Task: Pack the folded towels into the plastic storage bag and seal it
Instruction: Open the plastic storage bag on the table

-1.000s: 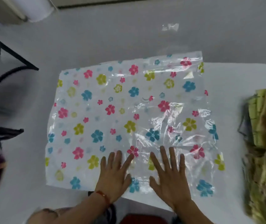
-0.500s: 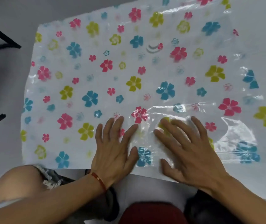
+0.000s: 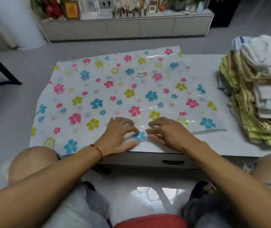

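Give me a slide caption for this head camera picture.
Both hands work the near edge of the flat flowered storage bag while folded towels wait stacked at right.

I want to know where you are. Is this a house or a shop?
Probably a home, likely a living room: a long low cabinet crowded with ornaments, a low table with a flowery storage bag, and stacked folded towels.

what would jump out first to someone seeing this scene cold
The flat plastic bag printed with pink, blue and yellow flowers covers most of the low table. Both hands work its near edge, the left hand and right hand meeting with curled fingers over a blue flower. A tall stack of folded towels sits on the table's right end, none yet in the bag.
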### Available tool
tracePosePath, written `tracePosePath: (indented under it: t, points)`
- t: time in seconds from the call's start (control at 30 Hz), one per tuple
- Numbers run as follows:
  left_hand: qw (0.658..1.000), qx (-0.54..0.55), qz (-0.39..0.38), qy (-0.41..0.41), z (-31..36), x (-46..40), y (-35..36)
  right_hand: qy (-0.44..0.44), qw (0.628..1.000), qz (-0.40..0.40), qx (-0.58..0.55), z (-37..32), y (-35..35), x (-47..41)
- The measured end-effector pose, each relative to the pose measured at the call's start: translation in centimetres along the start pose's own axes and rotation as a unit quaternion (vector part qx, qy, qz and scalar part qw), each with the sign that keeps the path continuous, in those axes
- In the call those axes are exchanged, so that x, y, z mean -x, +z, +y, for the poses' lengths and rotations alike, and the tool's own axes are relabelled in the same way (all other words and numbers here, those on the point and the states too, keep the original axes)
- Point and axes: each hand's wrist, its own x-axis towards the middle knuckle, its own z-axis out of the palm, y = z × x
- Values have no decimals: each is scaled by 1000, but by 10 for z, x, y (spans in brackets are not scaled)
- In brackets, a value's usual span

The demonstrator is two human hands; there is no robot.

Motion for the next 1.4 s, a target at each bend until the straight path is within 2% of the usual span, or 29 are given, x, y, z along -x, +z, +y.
tracePosePath:
  t: [0.13, 0.2, 0.23, 0.3, 0.4, 0.43, 0.5, 0.8, 1.2, 1.3, 1.4]
  points:
    - [999, -2, -28, 26, 9, -20, -15, 96, 995, 26, 8, -5, -3, -2]
    - [999, -7, -11, 31, 10, -27, -13, 145, 982, 117, 6, -15, 7, 2]
    - [1000, -4, 1, 22, 10, -29, -11, 191, 967, 164, -35, -23, 14, 4]
    - [999, 29, 25, -8, 7, -33, -10, 298, 912, 178, -220, -35, 25, 2]
    - [994, 90, 67, -7, 1, -38, -6, 365, 765, 118, -518, -44, 31, -14]
    - [991, 108, 80, -7, 1, -39, -5, 369, 724, 126, -569, -42, 31, -21]
    - [984, 149, 95, -19, 1, -40, -1, 367, 681, 156, -614, -37, 30, -29]
    - [976, 203, 43, -63, -7, -51, -13, 313, 662, 171, -659, -28, 33, -29]
    - [949, 295, 23, -110, -9, -45, -23, 288, 676, 167, -657, -28, 34, -27]
    - [966, 241, 38, -90, -5, -42, -24, 295, 681, 160, -651, -30, 33, -27]
    - [994, 100, 30, -19, 7, -41, -22, 325, 677, 153, -642, -32, 29, -29]
